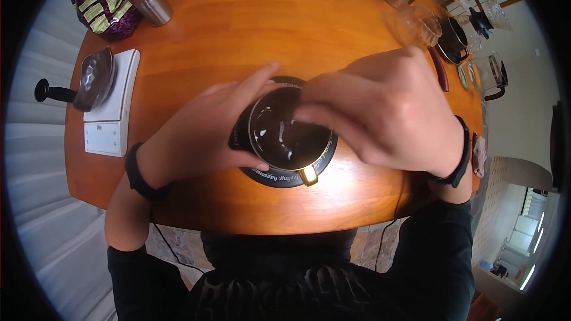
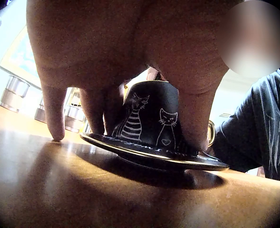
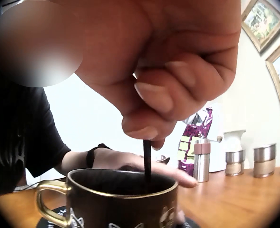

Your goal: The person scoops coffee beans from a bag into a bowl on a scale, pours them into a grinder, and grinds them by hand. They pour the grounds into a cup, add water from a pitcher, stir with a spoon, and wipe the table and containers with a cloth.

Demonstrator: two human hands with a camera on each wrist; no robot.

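Note:
A black cup [image 3: 125, 209] with white cat drawings, a gold rim and a gold handle stands on a black saucer [image 2: 154, 159] with white lettering. Dark liquid [image 1: 276, 128] with bright reflections shows inside it. My left hand [image 1: 205, 125] is around the cup's left side, thumb and fingers spread at the cup and saucer, one fingertip down on the table. Above the cup, my right hand [image 1: 386, 107] pinches a thin dark stick-like utensil [image 3: 147, 159], whose lower end is hidden inside the cup.
A white scale [image 1: 110, 113] with a dark dish on it lies at the left. Behind it are a purple bag [image 1: 101, 0] and a steel grinder [image 1: 147, 0]. Jars line the far edge; a glass vessel [image 1: 423, 27] and a black mug [image 1: 452, 41] stand at the back right.

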